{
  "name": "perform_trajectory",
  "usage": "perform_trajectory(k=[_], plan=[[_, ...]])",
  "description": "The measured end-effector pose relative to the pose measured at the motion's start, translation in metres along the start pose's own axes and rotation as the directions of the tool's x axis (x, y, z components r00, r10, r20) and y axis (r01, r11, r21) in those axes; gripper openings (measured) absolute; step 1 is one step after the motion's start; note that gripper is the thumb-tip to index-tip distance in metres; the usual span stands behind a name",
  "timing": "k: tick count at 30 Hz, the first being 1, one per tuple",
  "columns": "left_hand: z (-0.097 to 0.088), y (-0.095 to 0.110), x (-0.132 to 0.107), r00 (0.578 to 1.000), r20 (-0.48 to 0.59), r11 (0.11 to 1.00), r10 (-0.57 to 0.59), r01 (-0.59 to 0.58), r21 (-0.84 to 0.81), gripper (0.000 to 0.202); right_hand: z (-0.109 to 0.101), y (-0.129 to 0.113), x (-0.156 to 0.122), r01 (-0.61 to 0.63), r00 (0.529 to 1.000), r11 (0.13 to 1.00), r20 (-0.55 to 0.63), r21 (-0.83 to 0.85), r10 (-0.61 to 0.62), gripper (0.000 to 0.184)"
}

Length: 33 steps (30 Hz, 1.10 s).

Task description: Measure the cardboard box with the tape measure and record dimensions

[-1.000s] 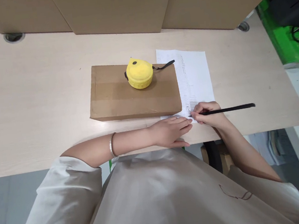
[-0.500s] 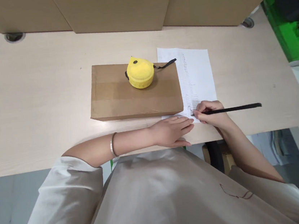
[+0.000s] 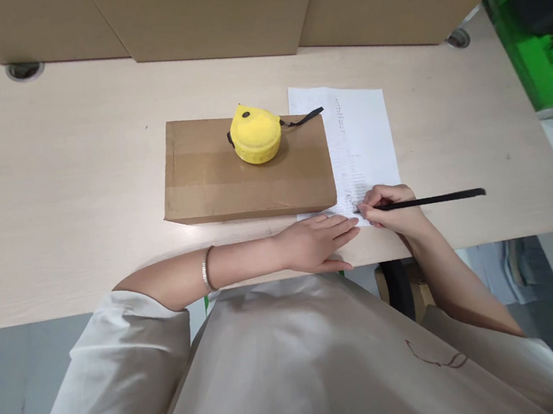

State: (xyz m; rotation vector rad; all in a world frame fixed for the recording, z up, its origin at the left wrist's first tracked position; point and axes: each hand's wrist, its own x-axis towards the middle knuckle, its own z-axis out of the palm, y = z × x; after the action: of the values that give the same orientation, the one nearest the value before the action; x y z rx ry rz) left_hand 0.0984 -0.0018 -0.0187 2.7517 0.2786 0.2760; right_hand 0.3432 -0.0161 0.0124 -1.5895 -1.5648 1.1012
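Note:
A long, thin black pen is pinched in my right hand, its tip down on a white sheet of paper with lines of small writing. Flat near the table's front edge lies my left hand, fingers stretched out over the sheet's lower edge. A brown cardboard box covers the left part of the sheet. On top of the box rests a yellow tape measure with a black wrist strap reaching right. The writing is too small to read.
Tall cardboard panels stand along the back of the pale wooden table. Two round cable holes, left and right, sit by the panels. A green surface with a black cable is at the far right.
The view has shifted very slightly, so the box and tape measure appear a little further left. Both hands stay in nearly the same place, the pen tip still on the paper.

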Motion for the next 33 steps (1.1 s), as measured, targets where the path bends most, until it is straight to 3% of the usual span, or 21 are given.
perform_trajectory(k=[18, 25, 33], plan=[[0.000, -0.002, 0.000, 0.999, -0.012, 0.996, 0.037, -0.036, 0.083, 0.076, 0.000, 0.010, 0.002, 0.099, 0.995, 0.993, -0.018, -0.065, -0.100, 0.049], [0.001, -0.002, -0.001, 0.998, -0.049, 0.997, 0.050, -0.047, 0.055, 0.076, -0.001, 0.014, 0.003, 0.101, 0.995, 0.993, -0.021, -0.062, -0.102, 0.054], [0.001, -0.001, -0.001, 0.997, -0.057, 0.998, 0.046, -0.044, 0.037, 0.075, -0.003, 0.010, 0.000, 0.066, 0.998, 0.997, -0.009, -0.029, -0.066, 0.046]])
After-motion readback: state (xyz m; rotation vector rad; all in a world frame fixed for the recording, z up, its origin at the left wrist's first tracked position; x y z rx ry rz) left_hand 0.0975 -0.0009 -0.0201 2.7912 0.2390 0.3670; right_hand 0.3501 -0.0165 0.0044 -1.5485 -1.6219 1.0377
